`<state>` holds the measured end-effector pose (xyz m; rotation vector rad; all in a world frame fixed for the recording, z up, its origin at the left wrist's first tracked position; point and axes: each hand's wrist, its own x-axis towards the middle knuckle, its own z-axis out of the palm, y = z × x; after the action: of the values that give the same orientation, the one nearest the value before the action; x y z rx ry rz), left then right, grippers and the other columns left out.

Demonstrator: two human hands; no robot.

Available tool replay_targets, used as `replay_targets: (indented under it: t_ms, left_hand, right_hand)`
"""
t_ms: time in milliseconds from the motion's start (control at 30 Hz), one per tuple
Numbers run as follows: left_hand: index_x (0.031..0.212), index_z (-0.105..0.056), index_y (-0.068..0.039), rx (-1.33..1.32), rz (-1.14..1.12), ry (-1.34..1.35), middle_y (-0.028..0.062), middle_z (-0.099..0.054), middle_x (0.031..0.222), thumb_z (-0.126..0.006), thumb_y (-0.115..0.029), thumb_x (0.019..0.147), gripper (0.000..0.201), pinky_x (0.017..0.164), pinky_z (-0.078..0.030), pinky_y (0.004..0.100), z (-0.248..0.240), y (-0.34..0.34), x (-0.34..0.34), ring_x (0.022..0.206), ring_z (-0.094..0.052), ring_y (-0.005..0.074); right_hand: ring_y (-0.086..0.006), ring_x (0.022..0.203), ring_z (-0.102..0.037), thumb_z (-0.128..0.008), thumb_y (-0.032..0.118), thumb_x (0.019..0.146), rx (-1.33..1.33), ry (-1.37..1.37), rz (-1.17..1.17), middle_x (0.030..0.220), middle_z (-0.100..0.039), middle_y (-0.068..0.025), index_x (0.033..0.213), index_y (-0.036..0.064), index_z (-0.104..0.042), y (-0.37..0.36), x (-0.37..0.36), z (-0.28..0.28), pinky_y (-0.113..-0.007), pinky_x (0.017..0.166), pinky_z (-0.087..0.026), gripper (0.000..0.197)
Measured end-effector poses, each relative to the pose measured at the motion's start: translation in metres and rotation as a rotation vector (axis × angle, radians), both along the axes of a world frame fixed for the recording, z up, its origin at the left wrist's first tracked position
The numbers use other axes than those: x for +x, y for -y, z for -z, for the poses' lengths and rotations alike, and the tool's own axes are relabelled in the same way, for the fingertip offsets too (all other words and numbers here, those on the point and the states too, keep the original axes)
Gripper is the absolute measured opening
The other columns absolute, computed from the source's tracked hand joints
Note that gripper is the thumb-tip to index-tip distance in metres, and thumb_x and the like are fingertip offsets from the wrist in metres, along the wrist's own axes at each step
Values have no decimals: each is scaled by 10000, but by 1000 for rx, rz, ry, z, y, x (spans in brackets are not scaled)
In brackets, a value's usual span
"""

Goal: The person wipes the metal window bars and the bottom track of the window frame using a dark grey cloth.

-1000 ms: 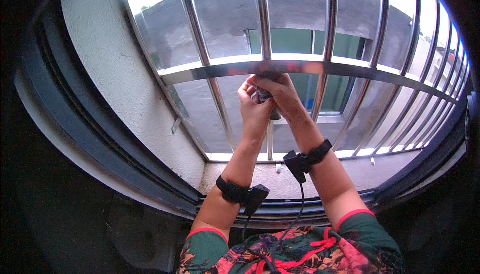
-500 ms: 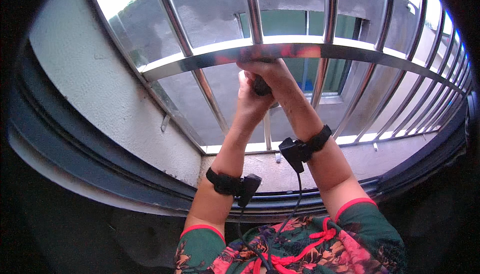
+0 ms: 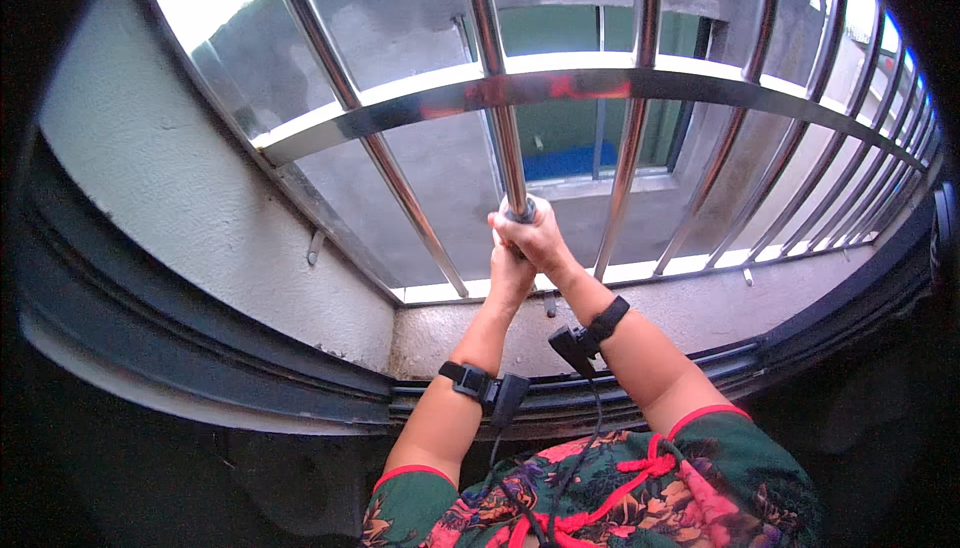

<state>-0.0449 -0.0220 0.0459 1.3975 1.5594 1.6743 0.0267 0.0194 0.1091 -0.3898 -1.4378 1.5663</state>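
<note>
Fingers (image 3: pixel 543 238) around metal bar (image 3: pixel 507 148), long axis steep, upper end leftward

Support: I saw a pale window ledge (image 3: pixel 680 304) on my feed | far edge: a metal rail (image 3: pixel 650 269) ran along it | two small brackets (image 3: pixel 550 304) sat by that rail | near edge: dark window track (image 3: pixel 700 369).

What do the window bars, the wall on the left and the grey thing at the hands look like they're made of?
The bars look like polished metal, perhaps stainless steel: shiny, with bright streaks. The wall seems painted plaster or concrete, matte and grainy. The grey thing may be cloth, wrapped around a bar, but the right hand and left hand hide most of it.
</note>
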Motion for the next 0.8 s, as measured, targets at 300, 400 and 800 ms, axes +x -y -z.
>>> replay_targets:
  t_ms: [300,400,800]
  left_hand:
    - [1347,-411,-52,424,14,115,77,-627,1104,-730,-219,846,617,835,-486,311,-114,-27,5,969,-600,172]
    - [1213,-495,-26,337,73,238,54,-637,1034,-758,-159,811,498,808,-481,273,-154,-24,1,935,-591,118]
    - [1169,-541,-28,91,-143,-98,173,-632,1024,-651,-272,885,390,861,-475,409,18,2,7,1025,-610,312]
  right_hand:
    - [-74,562,-522,-748,192,802,456,107,183,626,-574,10,704,55,-612,-23,2,-126,-280,512,-438,216]
    - [-80,555,-556,-740,187,805,221,36,82,615,-608,0,744,54,-666,-11,-6,-160,-280,484,-438,165]
    - [-76,644,-499,-730,154,812,39,124,49,680,-544,15,747,49,-560,4,7,9,-262,590,-437,210]
